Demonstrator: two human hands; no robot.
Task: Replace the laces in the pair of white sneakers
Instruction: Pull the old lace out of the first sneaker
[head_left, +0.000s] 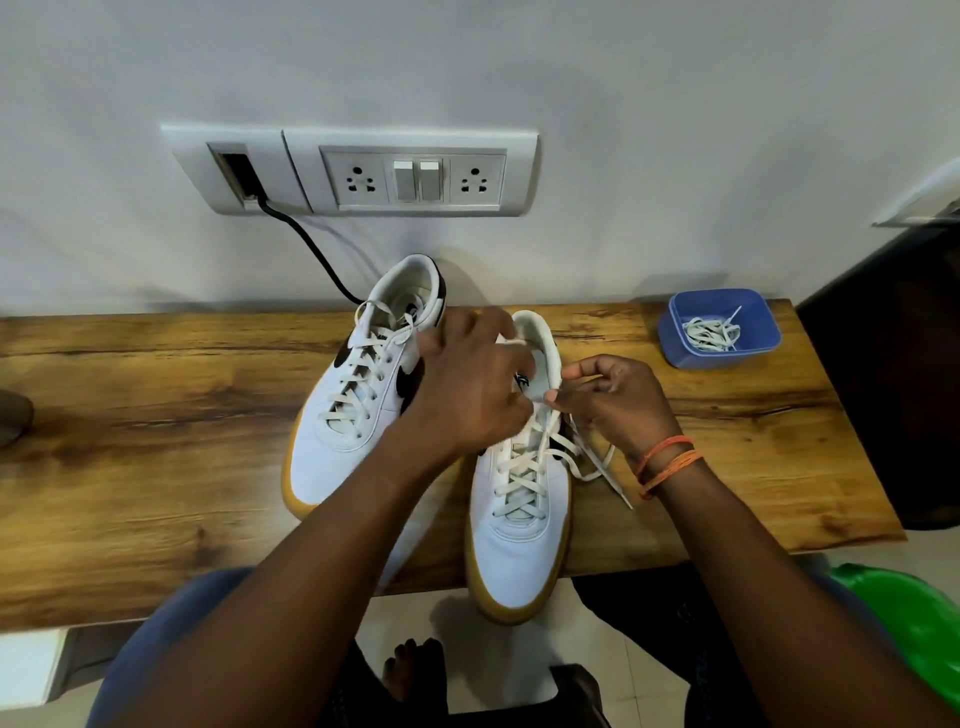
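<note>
Two white sneakers with tan soles stand on the wooden table (156, 415). The left sneaker (343, 441) is laced to the top. The right sneaker (519, 545) overhangs the table's front edge, its toe toward me. My left hand (467, 384) reaches over this shoe's opening, fingers curled at the collar and the lace (524, 467) near the top eyelets. My right hand (613, 400) pinches the lace beside the collar. A loose lace end (602, 473) trails onto the table at the right.
A blue plastic tub (719, 330) with a bundle of white laces sits at the table's back right. A black cable (311, 249) runs from the wall socket panel (415, 174) down behind the left sneaker. A green object (914, 623) lies low right.
</note>
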